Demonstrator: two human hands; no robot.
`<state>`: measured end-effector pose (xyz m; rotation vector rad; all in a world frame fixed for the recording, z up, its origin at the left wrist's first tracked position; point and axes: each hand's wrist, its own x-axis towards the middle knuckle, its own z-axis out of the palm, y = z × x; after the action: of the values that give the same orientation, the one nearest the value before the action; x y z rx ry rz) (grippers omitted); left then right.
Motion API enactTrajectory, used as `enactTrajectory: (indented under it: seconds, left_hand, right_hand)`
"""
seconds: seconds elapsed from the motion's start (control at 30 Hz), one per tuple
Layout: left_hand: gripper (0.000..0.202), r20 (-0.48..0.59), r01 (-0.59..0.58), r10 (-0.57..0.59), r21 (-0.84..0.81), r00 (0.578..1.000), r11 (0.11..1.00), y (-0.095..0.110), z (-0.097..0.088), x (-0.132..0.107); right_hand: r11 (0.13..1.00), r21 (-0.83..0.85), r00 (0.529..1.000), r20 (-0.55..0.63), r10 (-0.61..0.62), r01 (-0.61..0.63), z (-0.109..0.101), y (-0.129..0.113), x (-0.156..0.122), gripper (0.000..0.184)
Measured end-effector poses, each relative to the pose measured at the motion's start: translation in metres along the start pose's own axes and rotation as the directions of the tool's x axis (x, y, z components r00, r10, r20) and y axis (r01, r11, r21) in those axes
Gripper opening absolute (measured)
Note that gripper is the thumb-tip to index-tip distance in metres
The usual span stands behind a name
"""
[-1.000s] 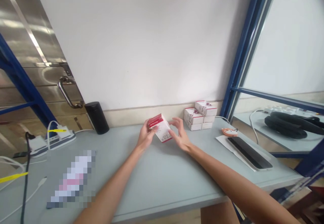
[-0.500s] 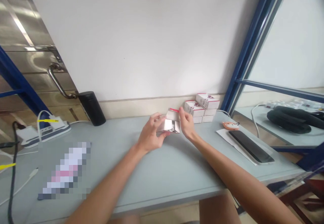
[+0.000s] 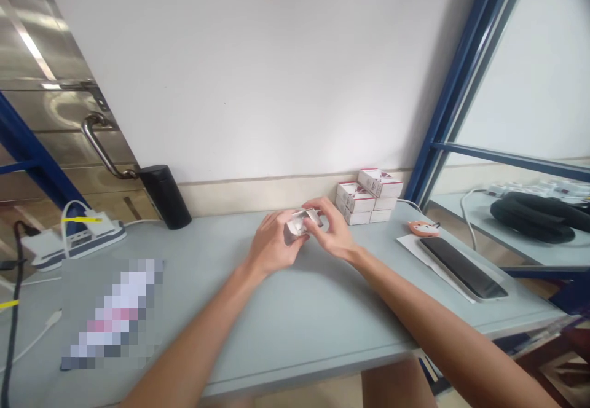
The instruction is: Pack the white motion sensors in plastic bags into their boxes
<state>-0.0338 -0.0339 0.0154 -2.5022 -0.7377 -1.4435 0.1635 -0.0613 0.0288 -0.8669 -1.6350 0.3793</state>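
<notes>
My left hand [image 3: 273,242] is closed around a small white cardboard box [image 3: 295,228], holding it just above the table with its opening tilted toward me. My right hand [image 3: 335,231] grips the box from the other side, its thumb at the open end and its fingers curled behind. What lies inside the box is too small to make out. To the right of my hands, several similar white boxes with red edges [image 3: 354,198] stand stacked against the wall.
On the grey table [image 3: 276,334] a black cylinder [image 3: 165,198] and a power strip [image 3: 78,249] stand at the left, near a pixelated object [image 3: 113,313]. A smartphone [image 3: 463,266], paper [image 3: 410,245] and an orange-and-white item [image 3: 423,229] lie at the right.
The box's raised flap is no longer upright. My right hand has moved in over the box, its thumb now at the opening. The view has shifted slightly.
</notes>
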Motion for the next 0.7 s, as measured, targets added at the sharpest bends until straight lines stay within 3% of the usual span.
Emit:
enactTrajectory:
  seconds: [0.07, 0.17, 0.3, 0.37, 0.43, 0.5, 0.6, 0.7]
  left_hand:
    - [0.059, -0.018, 0.059, -0.058, 0.006, 0.998, 0.998, -0.002, 0.003, -0.003]
    - [0.052, 0.001, 0.052, -0.052, -0.007, 0.999, 0.999, -0.003, 0.006, -0.004]
    - [0.041, -0.021, 0.033, -0.033, -0.006, 0.999, 0.999, -0.005, 0.008, -0.004]
    - [0.039, -0.031, 0.026, -0.026, -0.002, 0.999, 1.0, -0.009, 0.009, -0.004]
    - [0.038, -0.032, 0.011, -0.011, 0.0, 0.999, 1.0, -0.013, 0.009, -0.005]
    - [0.036, -0.05, 0.012, -0.011, 0.019, 0.999, 1.0, -0.017, 0.01, -0.006]
    - [0.031, -0.066, 0.026, -0.021, 0.074, 0.998, 0.997, -0.02, 0.01, -0.006]
    - [0.031, -0.055, 0.016, -0.01, 0.113, 0.998, 0.993, -0.023, 0.009, -0.007]
  right_hand:
    - [1.0, 0.007, 0.998, -0.055, 0.024, -0.023, 0.001, 0.001, 0.0, 0.025]
    - [0.998, -0.051, 0.991, -0.129, 0.036, -0.043, -0.001, 0.007, 0.001, 0.028]
    - [0.952, -0.3, 0.996, 0.077, -0.035, 0.057, -0.007, 0.008, -0.002, 0.028]
    - [0.934, -0.347, 0.988, 0.151, -0.028, 0.08, -0.008, 0.007, -0.004, 0.024]
    - [0.943, -0.323, 0.992, 0.112, -0.05, 0.084, -0.006, 0.007, -0.004, 0.021]
    - [0.965, -0.25, 0.997, -0.008, -0.079, 0.075, -0.003, 0.01, -0.003, 0.02]
    - [0.986, -0.153, 0.98, -0.195, 0.03, -0.061, 0.0, 0.018, -0.001, 0.024]
    - [0.937, -0.144, 0.936, -0.207, 0.285, -0.317, 0.001, 0.028, 0.0, 0.026]
